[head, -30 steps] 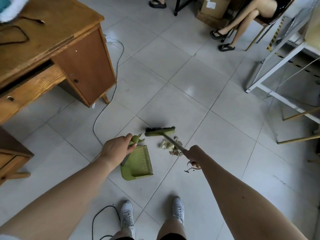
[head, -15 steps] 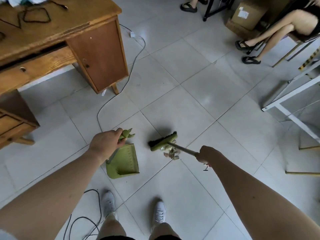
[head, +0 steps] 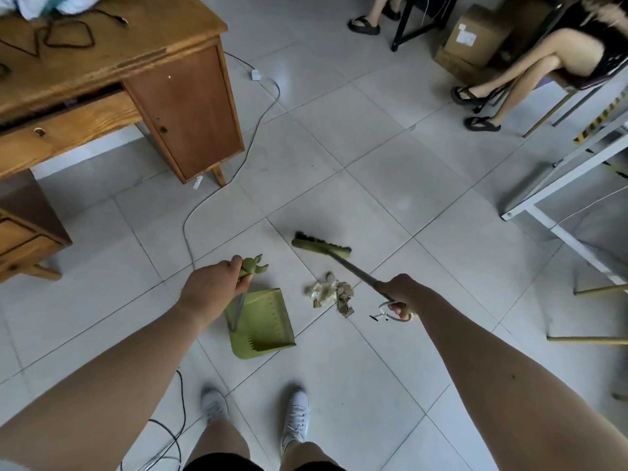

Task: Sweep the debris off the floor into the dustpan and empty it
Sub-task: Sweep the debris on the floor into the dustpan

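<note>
hands, left [head: 210, 290] and right [head: 402, 294], cover dustpan [head: 265, 321] and broom [head: 321, 244] grips.

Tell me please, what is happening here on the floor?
A person is sweeping. The left hand grips the handle of a green dustpan resting on the tiled floor, and the right hand grips a broom. A small pile of debris lies right of the dustpan; the pan looks empty.

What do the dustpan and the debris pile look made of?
The dustpan: likely matte green moulded plastic, with ribbed teeth along one edge. The debris: seemingly corrugated cardboard scraps, brown with fluted edges, plus crinkled pale wrapper, maybe plastic film.
</note>
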Tool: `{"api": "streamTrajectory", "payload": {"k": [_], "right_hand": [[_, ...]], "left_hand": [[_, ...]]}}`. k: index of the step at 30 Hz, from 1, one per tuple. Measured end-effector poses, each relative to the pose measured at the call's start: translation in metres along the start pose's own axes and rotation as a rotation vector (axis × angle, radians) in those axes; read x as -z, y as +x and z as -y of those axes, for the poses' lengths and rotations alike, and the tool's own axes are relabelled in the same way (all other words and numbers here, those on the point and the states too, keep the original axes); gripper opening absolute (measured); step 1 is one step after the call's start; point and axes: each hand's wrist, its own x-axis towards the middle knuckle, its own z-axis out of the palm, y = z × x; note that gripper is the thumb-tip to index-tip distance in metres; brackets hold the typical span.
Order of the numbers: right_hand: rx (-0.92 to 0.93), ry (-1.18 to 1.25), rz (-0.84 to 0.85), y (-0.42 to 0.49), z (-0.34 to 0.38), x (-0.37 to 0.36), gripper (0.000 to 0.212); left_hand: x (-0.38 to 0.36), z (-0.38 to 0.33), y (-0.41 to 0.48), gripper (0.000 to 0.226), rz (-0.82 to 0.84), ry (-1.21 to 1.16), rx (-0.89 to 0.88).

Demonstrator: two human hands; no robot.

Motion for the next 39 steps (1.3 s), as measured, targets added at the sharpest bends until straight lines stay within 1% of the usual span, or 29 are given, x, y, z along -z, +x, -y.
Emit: {"api": "streamTrajectory", "payload": {"k": [3,5,7,10,15,18,20,23,27,31,35,37,39], "right_hand": [[-0.086,0.249,0.055,-0.003,-0.008,-0.002,0.029],[-0.122,0.385,0.059,-0.003,-0.015,-0.007,0.025],[-0.149,0.433,0.046,-0.004,-0.019,-0.014,0.026],[-0.215,0.432,0.017,-0.001,-0.019,-0.025,0.026],[-0.388,0.526,0.068,0.01,-0.015,-0.047,0.035],[-0.347,0.552,0.092,0.014,-0.01,-0.072,0.028],[-0.325,0.552,0.091,0.014,-0.006,-0.088,0.026],[-0.302,0.641,0.074,0.016,0.005,-0.103,0.022],[-0.293,0.655,0.06,0.009,0.026,-0.117,0.021],[-0.296,0.587,0.079,0.004,0.038,-0.131,0.025],[-0.307,0.562,0.109,-0.003,0.042,-0.144,0.028],[-0.289,0.531,0.124,-0.007,0.041,-0.151,0.03],[-0.31,0.526,0.128,-0.007,0.038,-0.16,0.026]], "left_hand": [[-0.002,-0.013,0.002,0.033,0.007,-0.031,0.0],[-0.008,-0.023,0.004,0.034,0.047,-0.077,-0.006],[-0.014,-0.035,0.004,0.036,0.109,-0.147,-0.011],[-0.019,-0.05,0.004,0.036,0.187,-0.231,-0.009],[-0.026,-0.051,0.005,0.036,0.15,-0.191,-0.045],[-0.028,-0.046,0.004,0.035,0.156,-0.241,0.025],[-0.029,-0.041,0.001,0.034,0.179,-0.299,0.061],[-0.029,-0.034,-0.001,0.032,0.258,-0.45,0.08],[-0.03,-0.019,0.006,0.026,0.331,-0.561,0.075],[-0.035,-0.006,0.011,0.021,0.404,-0.695,0.075],[-0.047,0.007,0.007,0.024,0.449,-0.747,0.06],[-0.052,0.014,0.007,0.021,0.459,-0.767,0.071],[-0.055,0.019,0.007,0.021,0.482,-0.784,0.079]]}}
